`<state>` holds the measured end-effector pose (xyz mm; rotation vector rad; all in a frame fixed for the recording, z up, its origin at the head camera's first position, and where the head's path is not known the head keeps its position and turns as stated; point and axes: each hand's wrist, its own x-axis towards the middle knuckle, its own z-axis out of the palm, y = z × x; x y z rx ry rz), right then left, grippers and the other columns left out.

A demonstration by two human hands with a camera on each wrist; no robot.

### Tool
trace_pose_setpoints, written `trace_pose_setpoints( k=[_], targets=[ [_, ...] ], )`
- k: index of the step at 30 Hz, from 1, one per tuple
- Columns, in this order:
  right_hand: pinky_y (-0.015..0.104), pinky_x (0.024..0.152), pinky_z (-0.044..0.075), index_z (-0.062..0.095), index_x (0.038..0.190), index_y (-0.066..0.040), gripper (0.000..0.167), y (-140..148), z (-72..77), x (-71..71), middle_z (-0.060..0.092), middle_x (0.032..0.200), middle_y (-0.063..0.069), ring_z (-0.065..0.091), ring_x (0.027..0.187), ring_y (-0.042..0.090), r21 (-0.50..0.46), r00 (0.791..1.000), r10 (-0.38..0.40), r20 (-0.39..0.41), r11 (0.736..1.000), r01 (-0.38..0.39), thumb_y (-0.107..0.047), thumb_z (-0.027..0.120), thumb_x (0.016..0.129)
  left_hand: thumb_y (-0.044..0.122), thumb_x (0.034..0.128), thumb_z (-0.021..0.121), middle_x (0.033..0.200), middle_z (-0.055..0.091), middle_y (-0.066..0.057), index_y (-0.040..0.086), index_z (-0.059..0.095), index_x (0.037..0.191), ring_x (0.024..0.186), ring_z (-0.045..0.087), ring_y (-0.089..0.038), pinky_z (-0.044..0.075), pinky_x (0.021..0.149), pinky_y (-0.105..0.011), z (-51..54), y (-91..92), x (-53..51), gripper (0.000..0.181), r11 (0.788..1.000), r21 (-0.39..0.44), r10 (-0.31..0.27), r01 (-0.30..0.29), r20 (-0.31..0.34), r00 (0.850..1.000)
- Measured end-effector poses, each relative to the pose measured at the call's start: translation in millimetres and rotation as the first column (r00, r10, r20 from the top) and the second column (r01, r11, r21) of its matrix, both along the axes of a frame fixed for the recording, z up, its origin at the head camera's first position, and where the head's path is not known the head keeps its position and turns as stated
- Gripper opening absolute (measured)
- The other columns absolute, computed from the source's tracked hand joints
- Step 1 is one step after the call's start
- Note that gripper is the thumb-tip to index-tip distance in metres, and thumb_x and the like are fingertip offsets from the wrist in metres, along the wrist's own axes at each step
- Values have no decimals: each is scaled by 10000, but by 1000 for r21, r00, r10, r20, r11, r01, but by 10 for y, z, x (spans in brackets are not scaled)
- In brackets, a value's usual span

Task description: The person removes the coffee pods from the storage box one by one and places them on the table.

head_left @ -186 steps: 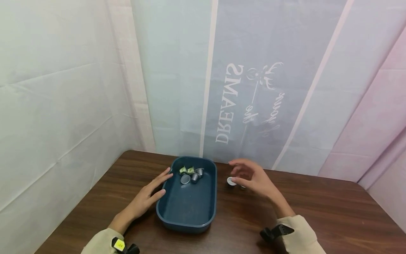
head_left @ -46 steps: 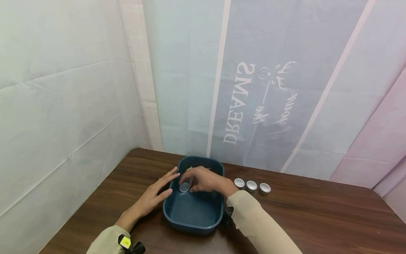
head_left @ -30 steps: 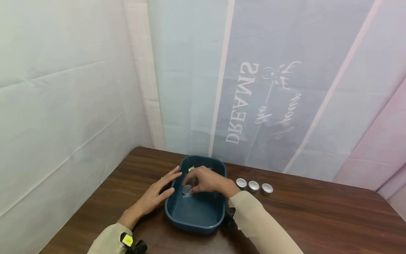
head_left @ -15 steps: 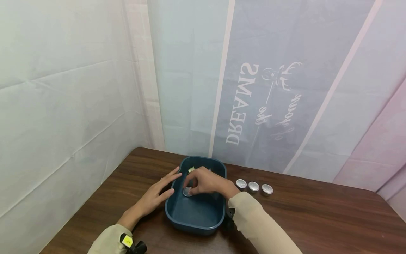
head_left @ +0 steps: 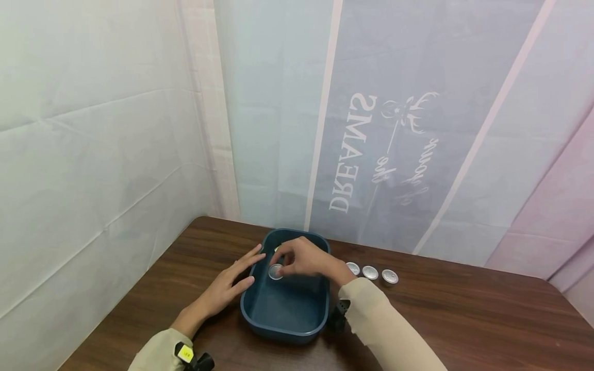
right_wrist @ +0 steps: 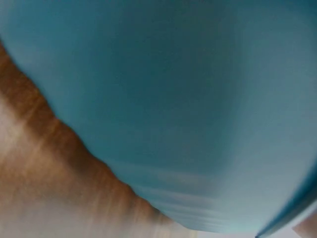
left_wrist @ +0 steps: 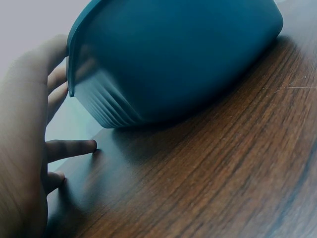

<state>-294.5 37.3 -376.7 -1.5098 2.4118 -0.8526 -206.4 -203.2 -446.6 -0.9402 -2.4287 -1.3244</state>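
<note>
I observe a wooden table bearing a blue bin, long axis pointing away from the person. Left hand: fingers extended, touching its left rim. Right hand, nearer: pinching, inside the bin, a round capsule left of its palm.

A bin stands on the table, left of its middle and near the back edge. The left hand lies along the bin's left rim. The right hand reaches across the right rim, a pinched capsule within the bin's outline. Another capsule, mostly hidden, lies farther back in the bin. Right of the bin, three capsules form a row on the table. A cloth hangs behind the table.
</note>
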Motion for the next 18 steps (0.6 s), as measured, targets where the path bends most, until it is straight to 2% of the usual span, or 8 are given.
trace_pose_setpoints(
  k=[11,15,18],
  targets=[
    [249,748,528,722,1078,-193,214,261,113,-43,663,971,-116,647,777,63,-42,996,-75,56,996,77,-245,725,870,80,982,484,1575,199,3,155,383,1477,1419,213,-285,237,1006,-677,13,9,10,511,1000,0,11,-11,15,1000],
    [272,762,528,720,1088,-164,233,368,176,-47,674,947,-98,651,782,65,-70,993,-96,67,992,101,-233,731,867,55,974,490,1573,208,-44,150,384,1476,1416,218,-296,241,1007,-671,13,15,14,522,1000,-2,19,-19,2,1000],
    [299,757,530,720,1087,-149,233,449,235,-44,677,925,-55,654,766,87,-92,990,-110,85,989,117,-214,734,864,27,966,489,1564,220,-106,135,392,1469,1409,223,-331,231,1005,-680,62,34,60,523,1000,3,24,-24,-2,1000]
  ],
)
